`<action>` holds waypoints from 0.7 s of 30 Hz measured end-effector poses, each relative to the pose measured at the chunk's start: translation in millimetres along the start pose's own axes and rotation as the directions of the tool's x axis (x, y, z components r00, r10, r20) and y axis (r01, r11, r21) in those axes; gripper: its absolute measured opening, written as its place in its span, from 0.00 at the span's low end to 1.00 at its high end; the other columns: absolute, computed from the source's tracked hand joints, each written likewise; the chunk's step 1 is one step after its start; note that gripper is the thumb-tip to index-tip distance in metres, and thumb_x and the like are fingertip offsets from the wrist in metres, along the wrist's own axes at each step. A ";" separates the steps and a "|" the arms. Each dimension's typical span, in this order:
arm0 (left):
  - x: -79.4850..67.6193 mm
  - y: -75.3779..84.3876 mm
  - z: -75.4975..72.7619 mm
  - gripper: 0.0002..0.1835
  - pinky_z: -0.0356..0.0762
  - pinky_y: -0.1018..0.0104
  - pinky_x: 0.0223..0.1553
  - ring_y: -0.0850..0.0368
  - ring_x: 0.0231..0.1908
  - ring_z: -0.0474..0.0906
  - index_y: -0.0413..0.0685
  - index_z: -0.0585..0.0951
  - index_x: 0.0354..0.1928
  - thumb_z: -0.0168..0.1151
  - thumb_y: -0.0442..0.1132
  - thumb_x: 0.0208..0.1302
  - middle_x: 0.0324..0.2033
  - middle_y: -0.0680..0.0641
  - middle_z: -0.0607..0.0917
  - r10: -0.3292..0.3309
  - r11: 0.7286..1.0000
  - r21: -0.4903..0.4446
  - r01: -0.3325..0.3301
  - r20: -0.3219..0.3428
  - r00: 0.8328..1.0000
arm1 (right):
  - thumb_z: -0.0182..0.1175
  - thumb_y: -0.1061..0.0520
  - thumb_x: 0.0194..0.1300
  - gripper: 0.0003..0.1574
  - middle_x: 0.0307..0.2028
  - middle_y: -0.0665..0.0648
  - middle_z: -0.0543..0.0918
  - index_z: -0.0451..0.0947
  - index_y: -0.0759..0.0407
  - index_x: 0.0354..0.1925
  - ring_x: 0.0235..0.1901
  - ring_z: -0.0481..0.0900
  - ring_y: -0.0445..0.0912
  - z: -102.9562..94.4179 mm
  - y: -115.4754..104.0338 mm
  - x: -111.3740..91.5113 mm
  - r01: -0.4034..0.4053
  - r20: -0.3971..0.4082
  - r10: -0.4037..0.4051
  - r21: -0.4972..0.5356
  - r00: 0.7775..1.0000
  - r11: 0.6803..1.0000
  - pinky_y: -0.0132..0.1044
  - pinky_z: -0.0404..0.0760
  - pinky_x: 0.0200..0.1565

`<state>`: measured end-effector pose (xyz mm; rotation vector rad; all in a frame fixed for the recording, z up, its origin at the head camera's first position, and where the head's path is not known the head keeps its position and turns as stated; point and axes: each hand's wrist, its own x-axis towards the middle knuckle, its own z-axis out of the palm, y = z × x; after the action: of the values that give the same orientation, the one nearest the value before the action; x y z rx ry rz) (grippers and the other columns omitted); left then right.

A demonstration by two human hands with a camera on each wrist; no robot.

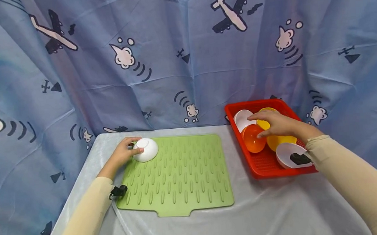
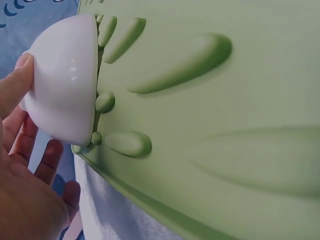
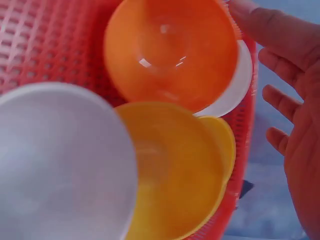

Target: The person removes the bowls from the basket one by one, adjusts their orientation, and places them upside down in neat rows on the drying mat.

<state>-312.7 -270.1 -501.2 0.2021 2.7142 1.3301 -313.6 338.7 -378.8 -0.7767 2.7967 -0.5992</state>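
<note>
On the far left corner of the green mat (image 1: pixel 180 177), a white bowl (image 1: pixel 149 150) sits upside down. My left hand (image 1: pixel 123 152) grips it near its base, thumb on one side and fingers on the other; the left wrist view shows the thumb pressing its outside. Over the red basket (image 1: pixel 257 173) hovers my right hand (image 1: pixel 280 123), fingers spread, with the thumb close to the rim of an orange bowl (image 3: pixel 170 55). Whether the thumb touches that bowl I cannot tell. Beside it lie yellow bowls (image 3: pixel 175 170) and white bowls (image 3: pixel 60 165), open side up.
A silvery cloth (image 1: pixel 217 229) covers the table under the mat and basket. Behind the table hangs a blue curtain (image 1: pixel 160 97) printed with planes and clouds. The basket stands right of the mat, with a strip of cloth between them.
</note>
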 end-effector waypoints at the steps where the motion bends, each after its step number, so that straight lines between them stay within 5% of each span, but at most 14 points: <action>1: 0.0 -0.5 0.4 0.34 0.70 0.38 0.61 0.34 0.67 0.66 0.47 0.74 0.70 0.73 0.48 0.64 0.71 0.38 0.67 0.005 1.000 -0.002 -0.005 0.001 1.000 | 0.79 0.50 0.54 0.48 0.69 0.66 0.73 0.73 0.56 0.70 0.70 0.62 0.66 2.9 4.0 0.5 -0.002 0.015 0.002 0.004 1.000 1.000 0.70 0.58 0.69; 14: 3.0 1.3 -0.6 0.31 0.68 0.41 0.61 0.36 0.63 0.68 0.44 0.76 0.68 0.73 0.43 0.65 0.68 0.38 0.70 0.033 0.999 -0.042 -0.035 -0.041 0.999 | 0.84 0.46 0.42 0.71 0.74 0.68 0.65 0.59 0.56 0.78 0.71 0.57 0.69 26.4 24.8 12.4 0.031 0.066 -0.021 -0.155 0.998 0.987 0.71 0.49 0.68; 21: -0.9 -0.8 0.8 0.32 0.70 0.43 0.60 0.37 0.63 0.68 0.44 0.76 0.69 0.72 0.42 0.65 0.68 0.39 0.70 0.019 0.999 -0.048 -0.021 -0.036 0.999 | 0.84 0.49 0.44 0.56 0.67 0.66 0.74 0.72 0.53 0.71 0.68 0.63 0.66 22.8 25.6 6.4 0.002 -0.010 -0.003 -0.154 1.000 0.988 0.72 0.58 0.66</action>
<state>-311.8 -270.1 -502.3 0.2035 2.7129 1.4167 -324.6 347.8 -410.7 -0.8069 2.8782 -0.3923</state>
